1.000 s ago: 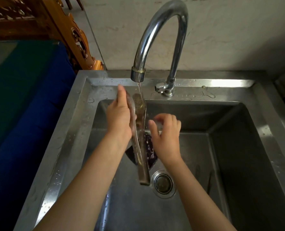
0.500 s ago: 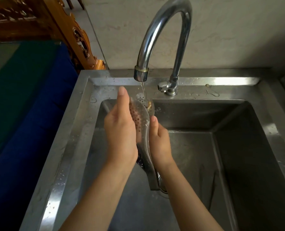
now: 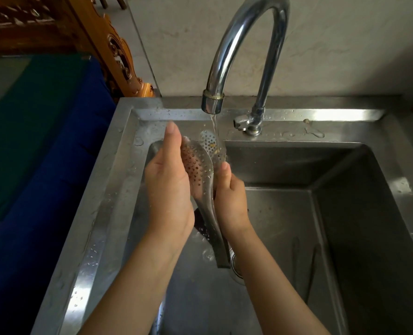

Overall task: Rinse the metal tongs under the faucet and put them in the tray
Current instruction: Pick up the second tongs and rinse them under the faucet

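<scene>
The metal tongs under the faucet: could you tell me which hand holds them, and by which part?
Both hands hold the metal tongs: the left hand cups the perforated head, the right hand grips the arms just below it.

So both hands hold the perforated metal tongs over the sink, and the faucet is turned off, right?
Not quite: the faucet is running. The head view shows a stream of water falling from its spout onto the tongs. The left hand and right hand do hold them over the sink.
</scene>
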Tool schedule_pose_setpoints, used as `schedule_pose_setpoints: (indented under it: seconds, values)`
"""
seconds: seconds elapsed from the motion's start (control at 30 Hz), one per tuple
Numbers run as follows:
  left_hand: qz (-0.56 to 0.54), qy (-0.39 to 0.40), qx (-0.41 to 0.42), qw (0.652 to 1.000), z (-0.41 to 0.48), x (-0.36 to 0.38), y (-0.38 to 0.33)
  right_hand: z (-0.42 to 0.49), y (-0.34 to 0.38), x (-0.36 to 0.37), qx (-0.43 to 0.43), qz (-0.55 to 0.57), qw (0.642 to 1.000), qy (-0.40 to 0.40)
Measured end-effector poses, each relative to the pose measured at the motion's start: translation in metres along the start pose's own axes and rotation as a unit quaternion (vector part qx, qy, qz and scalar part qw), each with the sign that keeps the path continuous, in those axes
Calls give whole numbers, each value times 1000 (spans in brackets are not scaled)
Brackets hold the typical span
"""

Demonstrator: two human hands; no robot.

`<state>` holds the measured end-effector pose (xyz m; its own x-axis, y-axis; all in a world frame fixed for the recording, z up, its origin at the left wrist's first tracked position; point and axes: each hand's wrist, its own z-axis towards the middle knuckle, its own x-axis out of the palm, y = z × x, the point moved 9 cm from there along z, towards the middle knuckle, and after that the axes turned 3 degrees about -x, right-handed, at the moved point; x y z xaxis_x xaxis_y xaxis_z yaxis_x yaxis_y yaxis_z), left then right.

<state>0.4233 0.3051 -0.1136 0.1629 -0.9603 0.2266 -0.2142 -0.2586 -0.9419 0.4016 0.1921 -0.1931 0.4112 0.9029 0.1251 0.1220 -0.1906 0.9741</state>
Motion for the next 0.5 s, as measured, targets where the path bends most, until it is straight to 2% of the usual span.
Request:
schedule_pose_setpoints:
  seconds: [0.3, 0.5]
  values:
    - [26, -18, 24, 999, -4, -5, 7, -9, 3, -7, -74, -61, 995, -30]
    - [54, 1, 48, 997, -3, 0, 2, 12, 23, -4, -142, -146, 979, 19]
